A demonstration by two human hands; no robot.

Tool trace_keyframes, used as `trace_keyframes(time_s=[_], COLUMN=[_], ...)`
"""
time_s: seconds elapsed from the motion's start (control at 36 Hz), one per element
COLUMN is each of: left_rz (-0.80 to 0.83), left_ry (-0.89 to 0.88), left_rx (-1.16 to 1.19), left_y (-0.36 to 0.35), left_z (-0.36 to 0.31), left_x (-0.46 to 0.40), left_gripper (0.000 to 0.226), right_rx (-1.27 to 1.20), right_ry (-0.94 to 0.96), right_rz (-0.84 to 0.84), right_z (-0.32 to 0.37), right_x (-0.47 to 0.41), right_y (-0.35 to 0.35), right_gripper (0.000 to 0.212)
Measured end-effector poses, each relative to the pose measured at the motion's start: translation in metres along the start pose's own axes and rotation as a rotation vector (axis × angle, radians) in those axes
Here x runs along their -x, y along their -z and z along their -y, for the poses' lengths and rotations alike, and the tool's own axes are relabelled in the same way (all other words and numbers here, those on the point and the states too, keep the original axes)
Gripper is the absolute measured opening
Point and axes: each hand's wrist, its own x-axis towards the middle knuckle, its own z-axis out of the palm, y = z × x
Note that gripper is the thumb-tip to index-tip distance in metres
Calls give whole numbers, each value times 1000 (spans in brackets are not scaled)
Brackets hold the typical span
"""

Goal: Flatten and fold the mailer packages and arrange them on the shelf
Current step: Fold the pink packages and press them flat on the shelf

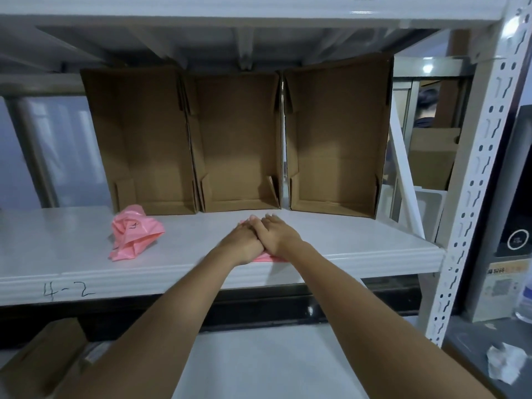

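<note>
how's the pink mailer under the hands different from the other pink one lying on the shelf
The mailer under the hands lies pressed flat beneath the left hand and right hand, mostly hidden; the crumpled mailer sits bunched up, untouched and in full view. The first lies near the shelf's front edge before the middle cardboard box; the second before the left cardboard box. Both are pink plastic.

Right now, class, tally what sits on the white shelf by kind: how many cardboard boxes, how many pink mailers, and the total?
Cardboard boxes: 3, standing side by side: left, middle, right.
Pink mailers: 2, one crumpled mailer and one flat mailer pressed under the left hand and right hand.
Total: 5 things on the shelf.
</note>
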Motion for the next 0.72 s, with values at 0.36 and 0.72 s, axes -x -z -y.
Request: trace_keyframes(time_s=[0.36, 0.72], left_rz=[36, 42], left_ry=[50, 61], left_rx=[3, 28], left_y=[-1, 0], left_z=[0, 1], left_x=[-3, -3], left_gripper=[46, 43], right_rx=[54, 19], right_ry=[9, -11], right_rz=[51, 33], right_z=[1, 4], right_x=[1, 5], right_y=[3, 7], right_gripper=[71, 72])
